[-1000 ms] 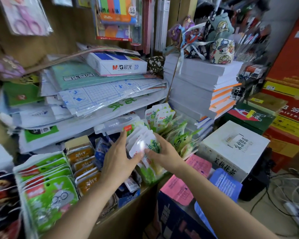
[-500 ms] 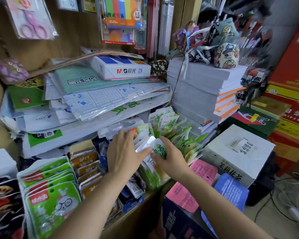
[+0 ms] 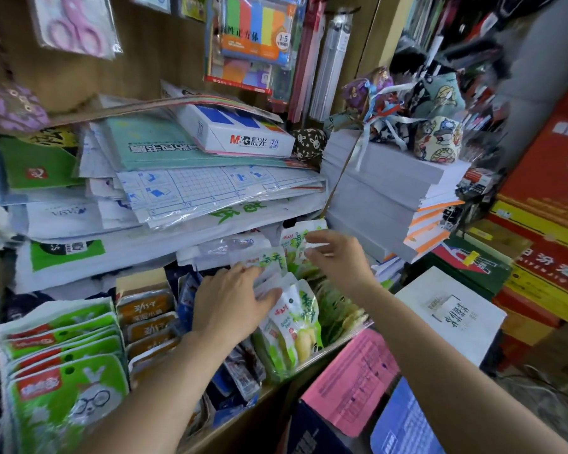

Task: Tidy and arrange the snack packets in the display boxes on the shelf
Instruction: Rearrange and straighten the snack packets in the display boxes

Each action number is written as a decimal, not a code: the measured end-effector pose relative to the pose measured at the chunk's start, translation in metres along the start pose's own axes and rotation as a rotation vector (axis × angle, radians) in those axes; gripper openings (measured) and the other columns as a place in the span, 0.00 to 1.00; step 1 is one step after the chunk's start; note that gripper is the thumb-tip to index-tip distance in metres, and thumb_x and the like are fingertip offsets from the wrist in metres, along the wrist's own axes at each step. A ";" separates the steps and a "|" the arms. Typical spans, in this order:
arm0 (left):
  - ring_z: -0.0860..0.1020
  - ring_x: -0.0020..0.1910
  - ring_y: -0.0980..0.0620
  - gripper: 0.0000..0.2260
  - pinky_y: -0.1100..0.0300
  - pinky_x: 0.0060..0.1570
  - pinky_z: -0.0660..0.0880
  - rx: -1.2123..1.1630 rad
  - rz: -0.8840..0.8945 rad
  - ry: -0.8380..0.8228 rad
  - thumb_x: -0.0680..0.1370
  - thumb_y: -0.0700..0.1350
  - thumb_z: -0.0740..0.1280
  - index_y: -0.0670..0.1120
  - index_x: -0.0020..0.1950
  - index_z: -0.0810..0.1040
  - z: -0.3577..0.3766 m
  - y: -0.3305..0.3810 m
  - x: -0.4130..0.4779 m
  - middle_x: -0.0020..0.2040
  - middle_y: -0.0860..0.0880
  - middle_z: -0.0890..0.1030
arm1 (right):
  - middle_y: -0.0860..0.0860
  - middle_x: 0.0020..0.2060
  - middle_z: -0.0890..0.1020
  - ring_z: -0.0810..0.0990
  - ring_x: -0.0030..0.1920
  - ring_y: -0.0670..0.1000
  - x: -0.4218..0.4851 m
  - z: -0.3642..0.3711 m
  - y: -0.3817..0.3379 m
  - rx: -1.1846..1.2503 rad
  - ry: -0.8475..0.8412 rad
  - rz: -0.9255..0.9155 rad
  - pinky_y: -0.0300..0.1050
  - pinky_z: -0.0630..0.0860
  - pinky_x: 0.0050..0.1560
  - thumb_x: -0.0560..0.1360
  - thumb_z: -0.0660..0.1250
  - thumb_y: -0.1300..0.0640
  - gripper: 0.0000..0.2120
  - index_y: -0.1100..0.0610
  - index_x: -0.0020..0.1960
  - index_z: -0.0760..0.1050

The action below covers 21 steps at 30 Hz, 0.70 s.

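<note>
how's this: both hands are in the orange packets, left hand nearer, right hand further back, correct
Wrong packets. The head view shows both hands in the green and white packets, left hand nearer, right hand further back; the orange packets sit untouched to their left.
</note>
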<state>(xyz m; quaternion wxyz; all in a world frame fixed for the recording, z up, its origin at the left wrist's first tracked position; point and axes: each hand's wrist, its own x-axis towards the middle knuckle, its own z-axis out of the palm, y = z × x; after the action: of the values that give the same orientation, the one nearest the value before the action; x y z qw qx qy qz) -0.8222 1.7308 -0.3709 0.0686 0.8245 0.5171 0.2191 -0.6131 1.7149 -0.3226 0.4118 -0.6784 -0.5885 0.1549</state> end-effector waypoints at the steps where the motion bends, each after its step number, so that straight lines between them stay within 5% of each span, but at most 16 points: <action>1: 0.78 0.62 0.52 0.29 0.53 0.54 0.77 -0.006 0.007 0.006 0.77 0.71 0.57 0.55 0.71 0.74 0.001 -0.001 -0.002 0.67 0.56 0.78 | 0.46 0.55 0.83 0.83 0.49 0.46 0.014 0.003 -0.002 -0.065 -0.069 -0.014 0.45 0.80 0.54 0.76 0.72 0.59 0.13 0.53 0.61 0.81; 5: 0.80 0.53 0.52 0.21 0.54 0.50 0.74 -0.074 0.052 0.007 0.78 0.65 0.62 0.53 0.63 0.78 0.001 -0.002 -0.013 0.55 0.55 0.81 | 0.50 0.49 0.84 0.79 0.45 0.47 0.057 0.023 -0.007 -0.463 -0.315 -0.150 0.40 0.75 0.52 0.73 0.73 0.61 0.13 0.56 0.58 0.83; 9: 0.77 0.59 0.52 0.20 0.55 0.56 0.71 -0.090 0.097 0.006 0.81 0.62 0.61 0.54 0.69 0.74 0.000 -0.005 -0.019 0.60 0.55 0.79 | 0.53 0.37 0.81 0.77 0.41 0.50 0.074 0.041 -0.011 -0.656 -0.439 -0.169 0.42 0.73 0.43 0.74 0.73 0.58 0.06 0.59 0.50 0.84; 14: 0.71 0.68 0.53 0.25 0.52 0.65 0.69 -0.120 0.171 -0.051 0.81 0.64 0.56 0.57 0.76 0.66 0.001 -0.015 -0.020 0.68 0.57 0.75 | 0.49 0.26 0.75 0.83 0.33 0.52 0.076 0.044 -0.016 -0.291 -0.352 -0.043 0.45 0.84 0.41 0.77 0.69 0.65 0.09 0.67 0.39 0.78; 17: 0.70 0.68 0.51 0.26 0.54 0.66 0.68 -0.142 0.189 -0.046 0.81 0.64 0.57 0.58 0.78 0.65 -0.002 -0.016 -0.023 0.70 0.57 0.74 | 0.49 0.28 0.77 0.82 0.35 0.46 0.070 0.047 -0.022 0.007 -0.302 -0.002 0.46 0.84 0.46 0.77 0.69 0.66 0.06 0.67 0.43 0.80; 21: 0.70 0.67 0.52 0.26 0.57 0.66 0.67 -0.176 0.185 -0.020 0.81 0.64 0.59 0.57 0.77 0.65 -0.005 -0.014 -0.025 0.70 0.58 0.74 | 0.42 0.25 0.77 0.80 0.34 0.40 0.062 0.058 -0.015 0.143 -0.394 0.017 0.49 0.83 0.51 0.78 0.68 0.66 0.10 0.57 0.40 0.79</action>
<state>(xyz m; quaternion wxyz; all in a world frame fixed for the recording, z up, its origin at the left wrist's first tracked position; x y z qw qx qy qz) -0.8450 1.7145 -0.3788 0.1255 0.8615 0.4170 0.2611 -0.6470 1.7932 -0.3304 0.3343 -0.6089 -0.6395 0.3294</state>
